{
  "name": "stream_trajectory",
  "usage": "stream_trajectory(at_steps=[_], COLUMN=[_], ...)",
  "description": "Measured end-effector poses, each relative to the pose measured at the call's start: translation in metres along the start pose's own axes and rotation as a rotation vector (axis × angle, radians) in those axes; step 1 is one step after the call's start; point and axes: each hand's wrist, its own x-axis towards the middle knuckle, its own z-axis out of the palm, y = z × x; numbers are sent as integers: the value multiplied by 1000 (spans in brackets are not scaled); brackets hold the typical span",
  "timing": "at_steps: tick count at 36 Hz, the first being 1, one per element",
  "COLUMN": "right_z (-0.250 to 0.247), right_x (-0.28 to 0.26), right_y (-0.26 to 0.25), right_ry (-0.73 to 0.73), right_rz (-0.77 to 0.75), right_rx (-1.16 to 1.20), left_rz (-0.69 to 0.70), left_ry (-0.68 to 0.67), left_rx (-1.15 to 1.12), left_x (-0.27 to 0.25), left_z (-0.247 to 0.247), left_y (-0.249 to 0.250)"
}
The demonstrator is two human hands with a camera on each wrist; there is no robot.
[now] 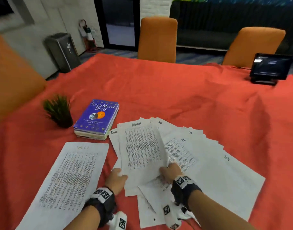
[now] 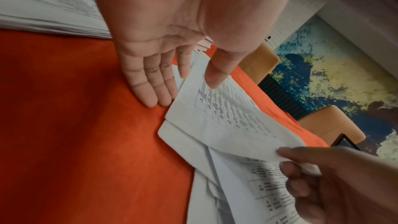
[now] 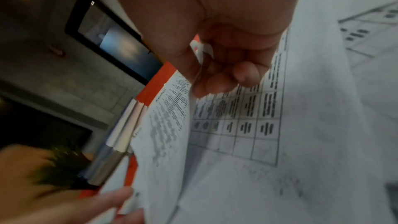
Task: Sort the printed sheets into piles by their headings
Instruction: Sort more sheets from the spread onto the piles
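Note:
A printed sheet headed "Admin" (image 1: 142, 146) is lifted at its right edge above a fan of several sheets (image 1: 208, 163) with headings such as "HR". My right hand (image 1: 169, 171) pinches that edge between thumb and curled fingers (image 3: 243, 72). My left hand (image 1: 118, 177) is at the sheet's lower left edge with straight fingers (image 2: 150, 91); its thumb lies over the Admin sheet (image 2: 226, 117). A separate sheet headed "Task List" (image 1: 72, 171) lies flat to the left. In the right wrist view, a sheet with a printed table (image 3: 247, 117) lies under my right hand (image 3: 217, 77).
A red cloth (image 1: 175, 90) covers the table. A purple book (image 1: 97, 117) on a small stack and a potted plant (image 1: 59, 112) stand behind the Task List sheet. A tablet on a stand (image 1: 270, 67) is at the far right. Orange chairs (image 1: 157, 39) line the far side.

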Motion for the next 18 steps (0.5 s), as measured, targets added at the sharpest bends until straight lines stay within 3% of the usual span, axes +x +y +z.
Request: stream_trajectory(at_steps=[4, 10, 16, 18], right_z=[-6, -6, -2, 1], right_x=[-33, -75, -86, -79], right_y=[17, 46, 55, 61], right_ry=[-228, -494, -590, -523], right_rz=[-12, -55, -39, -2], right_rx=[152, 57, 45, 130], left_rz=[-35, -39, 43, 42], left_ry=[6, -7, -152, -152], left_rx=[-55, -26, 46, 57], left_x=[3, -12, -20, -18], left_z=[-6, -14, -23, -28], left_y=[-10, -10, -27, -36])
